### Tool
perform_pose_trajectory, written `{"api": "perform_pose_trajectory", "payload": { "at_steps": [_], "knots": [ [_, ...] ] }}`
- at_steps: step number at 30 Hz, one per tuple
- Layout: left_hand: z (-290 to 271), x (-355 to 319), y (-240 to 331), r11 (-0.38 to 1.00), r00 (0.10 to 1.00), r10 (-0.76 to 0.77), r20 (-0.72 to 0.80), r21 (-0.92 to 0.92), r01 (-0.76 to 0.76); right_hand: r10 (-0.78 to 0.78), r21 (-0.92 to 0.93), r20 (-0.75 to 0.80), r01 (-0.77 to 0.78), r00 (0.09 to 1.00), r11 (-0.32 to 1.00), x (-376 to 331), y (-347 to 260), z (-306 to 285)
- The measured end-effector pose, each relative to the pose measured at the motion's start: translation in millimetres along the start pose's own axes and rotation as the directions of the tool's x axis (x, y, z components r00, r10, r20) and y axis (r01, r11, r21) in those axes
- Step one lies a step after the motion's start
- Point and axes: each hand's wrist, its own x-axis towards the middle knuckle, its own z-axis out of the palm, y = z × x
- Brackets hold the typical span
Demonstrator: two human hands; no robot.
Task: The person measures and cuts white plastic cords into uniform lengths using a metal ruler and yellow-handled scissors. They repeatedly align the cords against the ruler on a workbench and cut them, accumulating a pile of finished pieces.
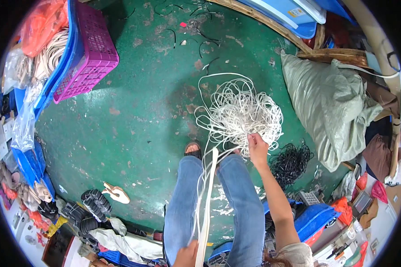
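A large tangled heap of white cord [247, 111] lies on the green floor in front of my feet. My right hand [257, 147] reaches out to its near edge, fingers pinched on strands of the cord. Several loose strands run from the heap back between my knees. Low in the view, my left hand [186, 255] is closed around thin white strands, partly cut off by the lower edge. Beside it a wider cream-coloured flat strip [206, 209] stands up between my legs; whether my left hand also grips this strip is hidden.
A smaller tangle of black cord [292, 164] lies right of the heap. A stuffed pale woven sack [327, 111] leans at the right. At the upper left stands a magenta plastic crate [91, 55] by a blue bin. A cream shoe-shaped piece [116, 193] and black soles [96, 204] lie lower left.
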Motion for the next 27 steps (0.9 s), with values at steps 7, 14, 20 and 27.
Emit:
{"api": "perform_pose_trajectory", "payload": {
  "at_steps": [7, 14, 20, 27],
  "knots": [
    [-27, 15, 88, 0.948, 0.988, -0.091, -0.128, -0.316, 0.046, 0.157, 0.730, 0.129, -0.201, 0.979, 0.653, -102, -93, -115],
    [-1, 60, 129, 0.550, 0.976, 0.102, -0.194, -0.806, -0.218, 0.026, 0.487, 0.306, -0.180, 0.952, 0.854, -227, -157, -101],
    [1, 81, 95, 0.323, 0.975, 0.050, -0.218, -0.920, -0.222, 0.153, 0.562, 0.398, -0.372, 0.905, 0.738, -237, -141, -52],
    [-24, 120, 59, 0.715, 0.737, -0.224, -0.638, -0.621, -0.320, 0.040, 0.461, 0.250, -0.156, 0.967, 0.873, -114, 6, 24]
  ]
}}
